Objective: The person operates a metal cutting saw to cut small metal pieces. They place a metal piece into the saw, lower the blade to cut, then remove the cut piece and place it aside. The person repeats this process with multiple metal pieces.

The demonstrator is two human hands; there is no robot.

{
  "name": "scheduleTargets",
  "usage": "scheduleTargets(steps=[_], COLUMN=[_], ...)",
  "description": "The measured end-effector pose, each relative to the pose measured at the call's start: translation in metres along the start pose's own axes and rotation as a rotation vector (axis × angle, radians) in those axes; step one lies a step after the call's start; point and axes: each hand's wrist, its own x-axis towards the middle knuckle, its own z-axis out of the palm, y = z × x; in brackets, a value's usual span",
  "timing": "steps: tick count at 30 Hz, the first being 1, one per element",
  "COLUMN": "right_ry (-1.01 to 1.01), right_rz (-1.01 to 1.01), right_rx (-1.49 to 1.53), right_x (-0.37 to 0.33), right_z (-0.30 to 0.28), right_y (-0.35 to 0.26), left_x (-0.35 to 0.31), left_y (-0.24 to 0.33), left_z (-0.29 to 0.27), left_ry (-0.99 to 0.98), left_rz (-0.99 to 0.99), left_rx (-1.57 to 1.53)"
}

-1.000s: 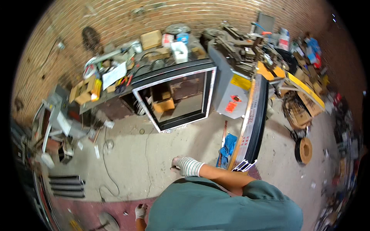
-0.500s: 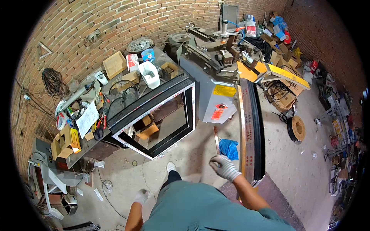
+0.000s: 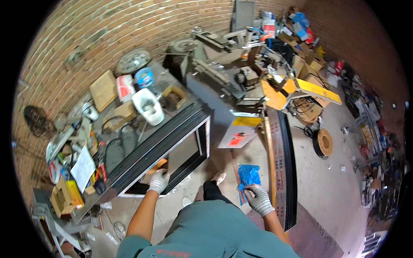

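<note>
**Gloved hands at a black window frame and a blue bag, workshop floor**

Head view. The person stands on a concrete floor (image 3: 327, 189) beside a cluttered workbench (image 3: 129, 129) set against a brick wall (image 3: 103, 38). Both hands wear grey knit work gloves.

Left hand (image 3: 158, 180): fingers curled down over the lower edge of a black rectangular window frame (image 3: 172, 148) that leans against the bench front. Grip looks closed on the frame's rail; the fingertips are hidden behind the edge. The frame stands tilted, its glazed opening facing the person, one corner near a grey metal cabinet (image 3: 215, 116).

Right hand (image 3: 258, 198): fingers partly closed, touching the lower edge of a crumpled blue plastic bag (image 3: 248, 176). Whether the bag is pinched or only touched cannot be told. The bag lies on the floor just beside a long bundle of black frame profiles (image 3: 284, 163), which runs away from the person along the floor.

On the bench top: a white plastic jug (image 3: 148, 105), a blue round tin (image 3: 144, 77), a flat cardboard piece (image 3: 103, 90), coiled black cable (image 3: 114, 146), a sheet of paper (image 3: 82, 167). A grey wheel (image 3: 133, 60) rests against the wall.

Beyond the cabinet, a metal saw machine (image 3: 223, 77) with yellow panels (image 3: 318, 90) near it. A wooden cable spool (image 3: 323, 142) lies on the floor to the right.
</note>
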Motion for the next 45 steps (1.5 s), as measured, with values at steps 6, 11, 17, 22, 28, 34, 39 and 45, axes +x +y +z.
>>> scheduleTargets(steps=[6, 11, 17, 22, 28, 34, 39, 45], right_ry=[0.144, 0.223, 0.335, 0.393, 0.365, 0.331, 0.176, -0.006], right_rz=[-0.007, -0.155, -0.209, -0.060, -0.068, 0.018, 0.062, 0.219], right_rx=[-0.096, -0.092, -0.218, -0.239, -0.380, -0.577, -0.720, -0.716], right_x=[0.127, 0.233, 0.328, 0.383, 0.446, 0.535, 0.603, 0.646], right_z=[-0.057, -0.125, -0.190, -0.223, -0.242, -0.249, -0.248, -0.238], right_y=[0.050, 0.070, 0.115, 0.135, 0.173, 0.207, 0.220, 0.216], left_x=[0.056, 0.107, 0.164, 0.216, 0.288, 0.367, 0.441, 0.499], left_y=[0.098, 0.174, 0.221, 0.242, 0.292, 0.338, 0.341, 0.349], left_z=[0.007, 0.005, -0.008, -0.008, -0.021, -0.035, -0.046, -0.065], left_ry=[0.305, 0.330, 0.437, 0.448, 0.526, 0.485, 0.551, 0.502], left_rz=[0.106, 0.310, 0.407, 0.382, 0.462, 0.458, 0.455, 0.375], left_rx=[-0.218, -0.297, -0.149, -0.231, -0.184, -0.283, -0.350, -0.402])
